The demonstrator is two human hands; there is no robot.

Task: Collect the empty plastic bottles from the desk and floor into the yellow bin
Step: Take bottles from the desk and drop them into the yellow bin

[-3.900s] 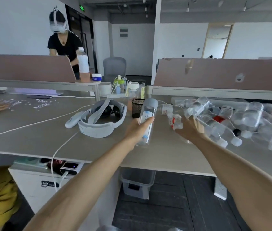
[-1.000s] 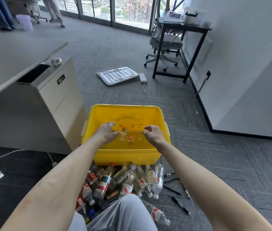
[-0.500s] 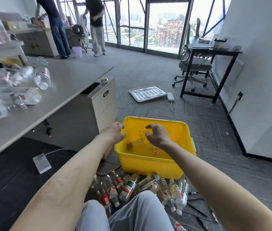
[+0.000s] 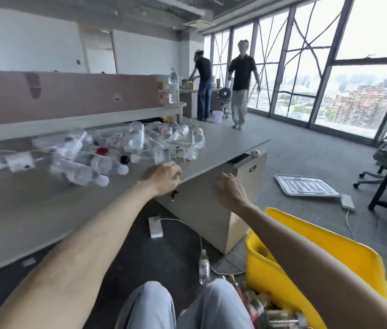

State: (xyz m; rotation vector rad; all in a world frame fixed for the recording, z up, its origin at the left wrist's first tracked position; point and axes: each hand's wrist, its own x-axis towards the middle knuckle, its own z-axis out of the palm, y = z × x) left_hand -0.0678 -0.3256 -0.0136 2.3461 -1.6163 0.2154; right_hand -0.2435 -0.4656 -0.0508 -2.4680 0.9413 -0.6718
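Office floor with a window wall, motion blur at frame left. Grey desk [image 4: 33, 210] carries a loose pile of empty clear plastic bottles [image 4: 135, 143], lying on their sides and touching each other; nearest ones are smeared by blur. One tall bottle [image 4: 173, 87] stands upright on the partition shelf behind.

Left hand [image 4: 161, 176] hovers over the desk edge just short of the pile, fingers loosely curled, nothing held. Right hand [image 4: 229, 191] is in the air in front of the drawer cabinet [image 4: 211, 222], fingers spread wide and empty.

Yellow bin [image 4: 330, 245] sits on the floor at lower right, under the right forearm; its contents are mostly hidden. A single bottle [image 4: 204, 269] stands on the floor left of the bin, and more bottles [image 4: 262, 305] lie heaped against its near side. Metal tray [image 4: 306, 185] lies on the carpet further off. Two people stand in the background.
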